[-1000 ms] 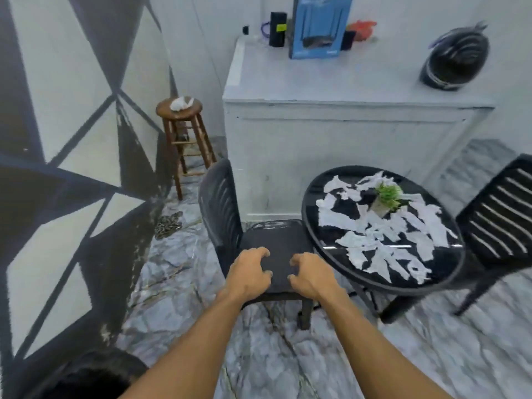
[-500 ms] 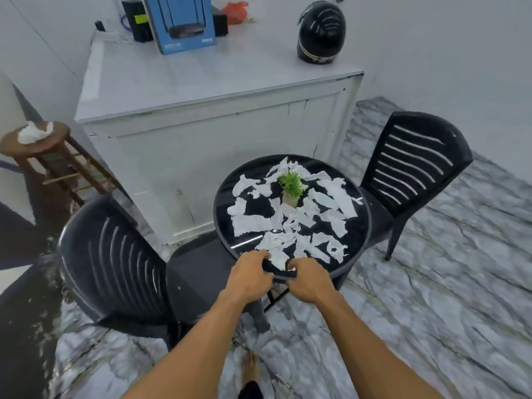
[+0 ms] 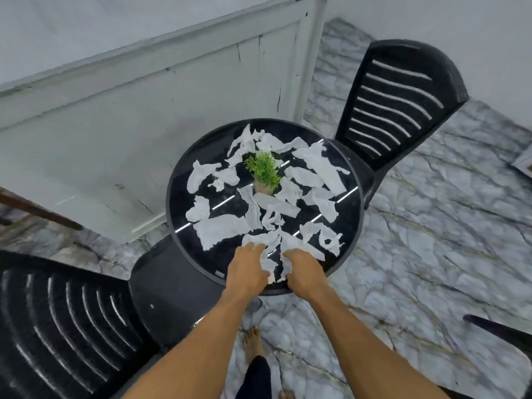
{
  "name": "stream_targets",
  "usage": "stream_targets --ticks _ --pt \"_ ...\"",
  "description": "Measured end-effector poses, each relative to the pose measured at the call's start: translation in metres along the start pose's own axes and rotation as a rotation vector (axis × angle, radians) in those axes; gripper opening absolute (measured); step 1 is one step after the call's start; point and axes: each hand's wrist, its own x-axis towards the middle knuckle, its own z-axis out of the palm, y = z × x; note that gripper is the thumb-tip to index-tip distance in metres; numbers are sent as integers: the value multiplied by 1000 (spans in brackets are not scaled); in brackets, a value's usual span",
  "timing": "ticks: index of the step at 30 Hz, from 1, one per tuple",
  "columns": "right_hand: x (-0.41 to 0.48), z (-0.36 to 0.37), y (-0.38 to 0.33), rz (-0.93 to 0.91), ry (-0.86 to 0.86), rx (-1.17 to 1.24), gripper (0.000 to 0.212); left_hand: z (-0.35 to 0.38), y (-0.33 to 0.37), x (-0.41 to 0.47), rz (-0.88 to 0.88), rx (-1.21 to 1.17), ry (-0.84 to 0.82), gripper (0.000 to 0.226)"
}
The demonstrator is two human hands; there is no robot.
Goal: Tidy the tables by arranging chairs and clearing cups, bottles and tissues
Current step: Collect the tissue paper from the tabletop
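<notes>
A round black worktop stands on a marbled floor, strewn all over with torn white tissue pieces. A small green plant in a pot stands upright near its middle, with pieces lying around it on every side. Both hands are at the near edge. The left hand lies palm down with its fingers spread open on a piece; the right hand is just beside it, its fingers curled onto crumpled tissue that lies between the two hands. Whether either truly grips the paper cannot be told. A black slatted chair stands at the far right with its seat tucked against the worktop, and another chair stands at the near left, its seat reaching under the rim. A white cabinet stands behind. A bare foot shows on the floor below the arms.
</notes>
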Motion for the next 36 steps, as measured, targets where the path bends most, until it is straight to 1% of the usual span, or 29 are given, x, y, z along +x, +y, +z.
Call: stream_targets --ticks 1,4,5,7,9,10,13,15,18,21,23,25,28,31,32,34,36 --pt "3 4 2 -1 8 -13 42 3 -2 3 8 8 -7 58" --pt "12 10 8 0 42 -14 44 8 -7 11 20 16 -1 26" --pt "15 11 9 -1 46 -7 44 9 -7 13 21 26 -8 21" --pt "18 13 12 -6 44 -12 39 8 -5 15 30 17 -10 20" --pt "21 14 13 -6 37 -37 22 5 0 16 39 -6 22 24" --pt "21 16 15 -8 40 -43 18 3 3 16 40 -20 47 28" --pt "21 22 19 -17 93 -6 24 -4 10 17 37 1 117 37" --pt "17 24 19 -48 199 34 19 -8 12 17 23 15 149 34" --pt "11 18 21 -164 396 16 9 -10 15 18 -9 -24 184 28" --pt "15 4 27 -257 556 60 8 -12 21 18 -54 -102 253 27" --pt "19 -5 35 -295 637 172 10 -13 28 14 -80 -131 303 27" --pt "21 -10 42 -274 646 326 16 -14 36 9 -91 -133 339 28" --pt "22 -20 52 -205 617 516 16 -14 53 8 -84 -127 399 38" --pt "23 -40 68 -130 632 670 16 -7 78 17 -13 -116 385 32" --pt "24 -46 76 -111 643 677 17 -2 86 21 5 -117 362 27" --pt "27 -55 94 -104 649 602 19 11 102 30 6 -110 275 21" --pt "34 -56 116 -97 577 503 21 25 118 35 -32 -92 180 15"
